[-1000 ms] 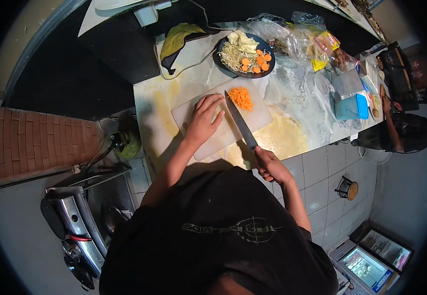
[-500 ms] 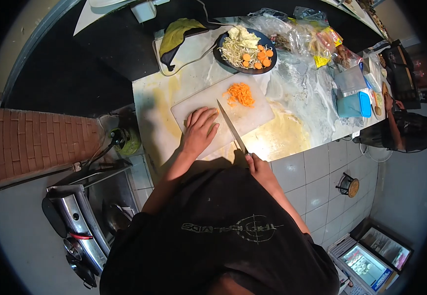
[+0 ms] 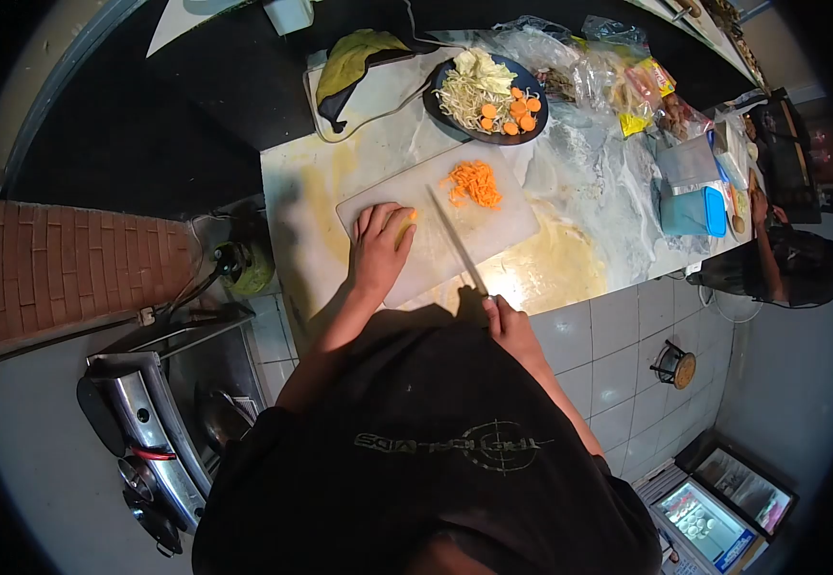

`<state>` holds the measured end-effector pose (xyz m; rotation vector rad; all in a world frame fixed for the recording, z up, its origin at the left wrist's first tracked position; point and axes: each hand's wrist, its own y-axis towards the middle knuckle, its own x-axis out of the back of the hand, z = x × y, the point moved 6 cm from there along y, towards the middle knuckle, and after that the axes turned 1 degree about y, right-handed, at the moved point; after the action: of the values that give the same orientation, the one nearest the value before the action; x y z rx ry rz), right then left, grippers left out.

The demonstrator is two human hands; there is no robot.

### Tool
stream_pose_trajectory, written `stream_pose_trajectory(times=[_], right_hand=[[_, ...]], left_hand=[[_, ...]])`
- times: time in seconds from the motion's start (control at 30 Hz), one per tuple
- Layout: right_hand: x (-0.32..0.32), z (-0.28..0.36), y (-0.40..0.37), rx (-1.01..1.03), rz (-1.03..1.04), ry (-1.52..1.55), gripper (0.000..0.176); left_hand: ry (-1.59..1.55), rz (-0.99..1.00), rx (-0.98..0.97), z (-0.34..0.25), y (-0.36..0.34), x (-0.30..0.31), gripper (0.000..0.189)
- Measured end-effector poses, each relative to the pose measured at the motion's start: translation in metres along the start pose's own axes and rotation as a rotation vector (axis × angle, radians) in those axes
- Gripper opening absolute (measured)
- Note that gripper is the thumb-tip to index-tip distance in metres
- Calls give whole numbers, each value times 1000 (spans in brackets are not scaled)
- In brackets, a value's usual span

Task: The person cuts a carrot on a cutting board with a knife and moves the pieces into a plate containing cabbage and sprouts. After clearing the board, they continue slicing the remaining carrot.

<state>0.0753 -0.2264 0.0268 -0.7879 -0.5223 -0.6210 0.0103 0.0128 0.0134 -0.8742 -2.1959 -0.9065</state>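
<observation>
On the white cutting board (image 3: 498, 225), my left hand (image 3: 380, 251) is closed over a piece of carrot (image 3: 411, 218), and only its orange end and part of its side show. My right hand (image 3: 510, 324) grips a kitchen knife (image 3: 455, 237) by the handle at the board's near side. The blade points away from me over the board, a short way right of the carrot piece and apart from it. A small heap of carrot strips (image 3: 474, 184) lies on the board beyond the blade.
Behind the board stands a dark plate (image 3: 434, 107) with bean sprouts, cabbage and carrot slices. Plastic bags (image 3: 599, 77) and a blue-lidded container (image 3: 694, 211) sit to the right. A yellow-green cloth (image 3: 351, 65) lies back left. Another person (image 3: 783, 259) is at the far right.
My left hand has drawn its fingers in, baring more of the carrot piece. The knife has shifted only slightly, its blade now seen more edge-on and a little blurred.
</observation>
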Motion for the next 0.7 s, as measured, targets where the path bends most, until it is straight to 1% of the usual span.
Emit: stream_pose_trajectory(times=[0.03,0.07,0.13,0.27,0.33,0.37,0.43,0.47,0.53,0.57,0.63,0.7], right_hand=[[-3,1,-1,31,36,7,41],[-5,0,-1,29,34,6,41],[-12,-1,0,-2,124,43,43],[-8,0,-2,-27,113,51,45],[-6,5,-4,-49,175,78,46],[-7,4,-4,-50,175,80,46],[-7,3,-3,-7,164,93,45],[-8,0,-1,-4,168,92,45],[-3,-8,4,-8,48,-8,43],[-3,-10,5,-7,49,-10,43],[7,-6,5,1,-35,79,42],[8,3,1,3,-27,57,43]], left_hand=[[29,-9,0,-1,2,0,24],[27,-8,-1,0,5,-2,24],[15,-7,-23,3,10,-2,19],[-4,-13,-4,9,14,5,14],[30,-104,20,12,13,15,14],[30,-102,19,11,14,16,14],[-276,-25,262,25,11,12,14],[-254,-60,213,22,12,13,13],[-269,-37,205,14,13,12,14],[-286,-10,192,9,13,9,14],[-306,-10,187,6,14,-2,12],[-204,-22,131,1,15,-12,10]])
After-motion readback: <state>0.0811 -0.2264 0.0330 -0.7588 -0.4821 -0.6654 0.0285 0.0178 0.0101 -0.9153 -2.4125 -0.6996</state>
